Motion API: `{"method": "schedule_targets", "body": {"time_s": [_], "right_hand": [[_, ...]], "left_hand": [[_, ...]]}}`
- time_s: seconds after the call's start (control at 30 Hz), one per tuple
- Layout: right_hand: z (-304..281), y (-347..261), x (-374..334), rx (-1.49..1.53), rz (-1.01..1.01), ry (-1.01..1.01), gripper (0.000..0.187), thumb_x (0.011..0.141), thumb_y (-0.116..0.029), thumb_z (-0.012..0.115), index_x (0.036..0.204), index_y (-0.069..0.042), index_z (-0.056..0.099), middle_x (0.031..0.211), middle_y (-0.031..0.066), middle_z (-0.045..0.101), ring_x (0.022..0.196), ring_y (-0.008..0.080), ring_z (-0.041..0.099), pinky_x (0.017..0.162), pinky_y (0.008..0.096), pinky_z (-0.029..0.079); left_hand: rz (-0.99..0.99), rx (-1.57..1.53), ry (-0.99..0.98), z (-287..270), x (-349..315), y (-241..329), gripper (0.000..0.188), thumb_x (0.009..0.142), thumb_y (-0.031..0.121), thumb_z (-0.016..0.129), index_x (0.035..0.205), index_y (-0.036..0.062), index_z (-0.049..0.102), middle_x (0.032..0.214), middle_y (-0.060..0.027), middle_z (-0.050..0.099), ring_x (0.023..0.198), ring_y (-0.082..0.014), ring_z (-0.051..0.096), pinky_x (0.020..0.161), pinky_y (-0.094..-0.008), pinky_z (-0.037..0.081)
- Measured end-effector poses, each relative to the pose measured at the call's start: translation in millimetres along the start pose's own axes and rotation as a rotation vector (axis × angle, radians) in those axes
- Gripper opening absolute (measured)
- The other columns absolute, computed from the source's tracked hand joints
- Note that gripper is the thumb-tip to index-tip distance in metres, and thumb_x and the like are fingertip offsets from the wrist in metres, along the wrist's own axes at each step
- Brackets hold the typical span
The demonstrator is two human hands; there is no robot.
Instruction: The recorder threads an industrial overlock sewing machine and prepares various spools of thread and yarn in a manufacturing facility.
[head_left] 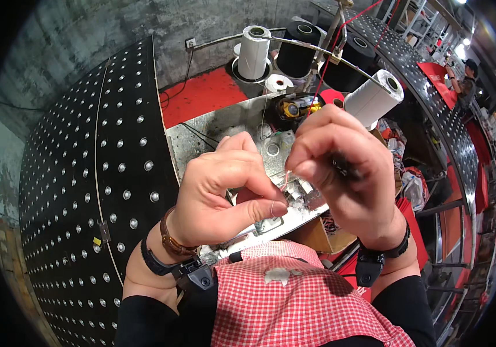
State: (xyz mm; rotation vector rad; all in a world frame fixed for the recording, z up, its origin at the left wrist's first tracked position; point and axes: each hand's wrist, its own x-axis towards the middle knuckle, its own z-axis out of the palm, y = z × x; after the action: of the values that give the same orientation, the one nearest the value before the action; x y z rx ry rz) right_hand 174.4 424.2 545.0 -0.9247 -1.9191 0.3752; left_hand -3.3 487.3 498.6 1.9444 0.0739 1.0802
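Thin red and whitish thread [285, 180] runs in a short stretch between my two hands. My left hand [225, 194] is closed, thumb and forefinger pinching the thread's lower end. Just above it and to the right, my right hand [346, 168] pinches the upper end between thumb and fingertips. Both hands are held up over a pale, worn worktable [201, 133], with small metal machine parts [297, 191] showing beneath them. My hands hide much of that machine.
Large white [253, 55] and black thread cones [299, 52] stand behind the table, under a curved metal rod [311, 45]. A black studded table [86, 173] lies left. An open cardboard box [320, 234] sits below right. A person [465, 81] works with red cloth far right.
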Motion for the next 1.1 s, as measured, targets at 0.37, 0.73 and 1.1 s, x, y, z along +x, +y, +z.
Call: {"method": "schedule_targets", "body": {"time_s": [0.37,0.73,1.1], "right_hand": [[5,-7,-18,0.774,0.727,-0.051,0.015,0.083,-0.009,0.06,0.093,0.001,0.056,0.081,0.0,0.058,0.074,0.0043,0.052,0.065,0.0187,0.043],[18,-9,-20,-0.17,-0.133,0.213,0.014,0.067,0.005,0.065,0.078,-0.002,0.059,0.057,0.0056,0.051,0.049,0.0167,0.049,0.045,0.0256,0.038],[15,-9,-12,-0.154,-0.133,0.197,0.018,0.063,0.003,0.065,0.08,-0.001,0.06,0.059,0.0057,0.051,0.048,0.0164,0.051,0.042,0.0256,0.038]], "left_hand": [[-0.103,-0.246,0.236,5,-7,1,0.008,0.07,0.003,0.07,0.074,0.0005,0.064,0.064,-0.0026,0.058,0.065,-0.0101,0.04,0.06,-0.0226,0.031],[-0.237,-0.549,0.375,12,-6,3,0.004,0.074,-0.002,0.065,0.077,-0.0023,0.063,0.068,-0.0007,0.049,0.064,-0.0069,0.042,0.059,-0.0195,0.033],[-0.123,-0.165,0.349,9,-10,0,0.006,0.072,-0.003,0.067,0.077,-0.0022,0.063,0.067,-0.0006,0.049,0.063,-0.0072,0.041,0.059,-0.0193,0.034]]}}
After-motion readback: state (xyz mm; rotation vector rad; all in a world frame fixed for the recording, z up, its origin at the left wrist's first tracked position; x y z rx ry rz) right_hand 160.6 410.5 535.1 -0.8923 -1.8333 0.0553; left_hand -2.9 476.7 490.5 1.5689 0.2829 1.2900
